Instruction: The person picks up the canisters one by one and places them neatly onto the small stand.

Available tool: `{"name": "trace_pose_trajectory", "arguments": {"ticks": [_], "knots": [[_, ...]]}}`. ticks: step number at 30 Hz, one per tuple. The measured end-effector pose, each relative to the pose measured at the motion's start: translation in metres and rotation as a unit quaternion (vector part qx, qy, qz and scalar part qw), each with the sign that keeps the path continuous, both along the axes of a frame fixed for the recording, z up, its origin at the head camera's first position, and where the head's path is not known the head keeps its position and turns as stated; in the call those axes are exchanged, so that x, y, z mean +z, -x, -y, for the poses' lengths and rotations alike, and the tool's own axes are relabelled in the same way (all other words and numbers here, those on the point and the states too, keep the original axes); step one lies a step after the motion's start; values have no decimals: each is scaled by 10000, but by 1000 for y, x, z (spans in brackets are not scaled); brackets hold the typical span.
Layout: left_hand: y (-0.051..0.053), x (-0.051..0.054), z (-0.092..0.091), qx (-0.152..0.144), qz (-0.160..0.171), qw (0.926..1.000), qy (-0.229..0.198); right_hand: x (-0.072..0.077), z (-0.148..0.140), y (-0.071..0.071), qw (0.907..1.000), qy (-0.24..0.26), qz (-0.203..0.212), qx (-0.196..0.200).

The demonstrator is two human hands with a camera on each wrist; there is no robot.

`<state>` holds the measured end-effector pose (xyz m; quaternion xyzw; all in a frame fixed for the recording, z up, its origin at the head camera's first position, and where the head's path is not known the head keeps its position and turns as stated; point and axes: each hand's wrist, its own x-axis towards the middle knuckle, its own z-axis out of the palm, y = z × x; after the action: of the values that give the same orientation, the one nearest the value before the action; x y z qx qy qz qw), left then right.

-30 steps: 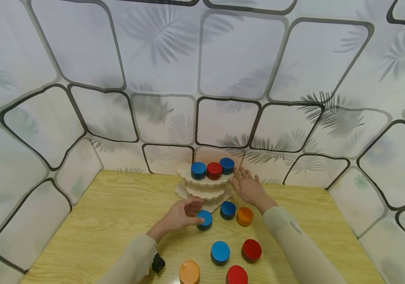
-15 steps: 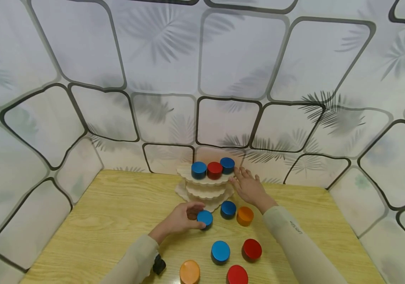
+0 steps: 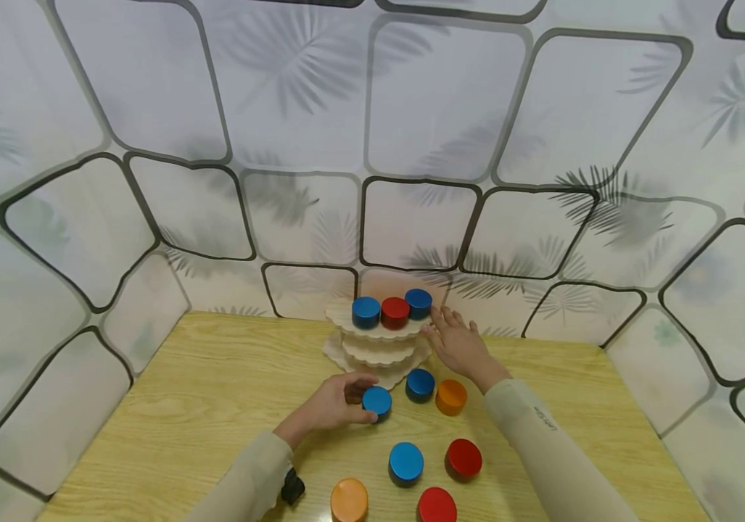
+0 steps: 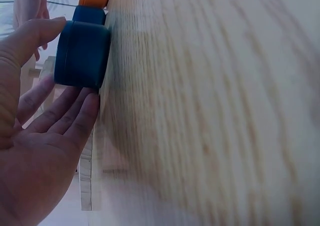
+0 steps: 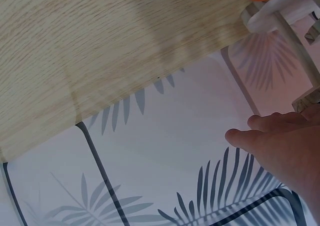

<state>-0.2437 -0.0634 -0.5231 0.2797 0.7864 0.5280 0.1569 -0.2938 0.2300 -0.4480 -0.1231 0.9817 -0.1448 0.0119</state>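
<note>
Pale wood-grain worktop (image 3: pixel 228 377). Cream three-tier scalloped stand (image 3: pixel 379 353) at far middle. Right hand (image 3: pixel 460 348) at stand's right side, fingers extended, holding nothing; cannot tell if fingertips touch rim. Left hand (image 3: pixel 334 401) near stand, thumb and fingers part-closed, gripping short blue cylinder (image 3: pixel 377 401) just near of stand. Right of it, dark blue cylinder (image 3: pixel 420 385), orange cylinder (image 3: pixel 451 396). Top tier: row of blue, red, blue cylinders (image 3: pixel 394 313).
</note>
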Motion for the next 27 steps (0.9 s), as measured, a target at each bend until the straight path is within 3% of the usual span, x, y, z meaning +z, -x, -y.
{"name": "trace_pose_trajectory", "arguments": {"ticks": [27], "knots": [[-2, -1, 0, 28, 64, 10000, -46, 0, -1, -1, 10000, 54, 5, -7]]}}
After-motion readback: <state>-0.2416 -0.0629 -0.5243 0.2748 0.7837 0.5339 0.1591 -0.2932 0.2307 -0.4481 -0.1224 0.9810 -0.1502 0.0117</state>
